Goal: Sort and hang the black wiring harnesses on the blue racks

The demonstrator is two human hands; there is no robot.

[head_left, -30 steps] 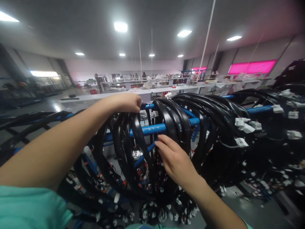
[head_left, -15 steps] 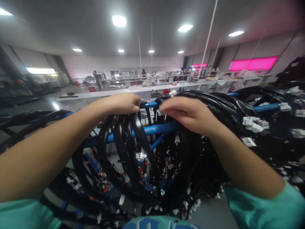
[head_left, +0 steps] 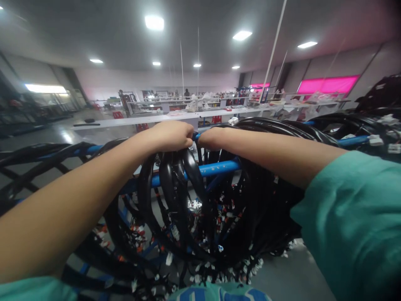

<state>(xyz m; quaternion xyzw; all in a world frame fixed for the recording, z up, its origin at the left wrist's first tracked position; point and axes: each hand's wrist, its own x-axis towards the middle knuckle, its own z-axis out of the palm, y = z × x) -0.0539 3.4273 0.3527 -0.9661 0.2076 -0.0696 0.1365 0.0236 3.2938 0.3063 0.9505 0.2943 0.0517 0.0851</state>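
Black cable coils (head_left: 169,175) hang over a blue rail (head_left: 219,168) in front of me. My left hand (head_left: 177,136) is closed over the top of several coils left of centre. My right hand (head_left: 210,139) is beside it, fingers curled down at the back blue bar; what lies under them is hidden. A narrow gap with a bit of blue bar parts the two hands. White connectors (head_left: 194,204) dangle among the coils below.
More black coils (head_left: 278,125) hang on the rack to the right and at the far left. Behind the rack runs a long white bench (head_left: 125,121). Red stools (head_left: 118,115) stand further back.
My right hand has moved left and turned in, close to my left hand, with its forearm now lying across the right coils. The left hand and its coils appear slightly further right.
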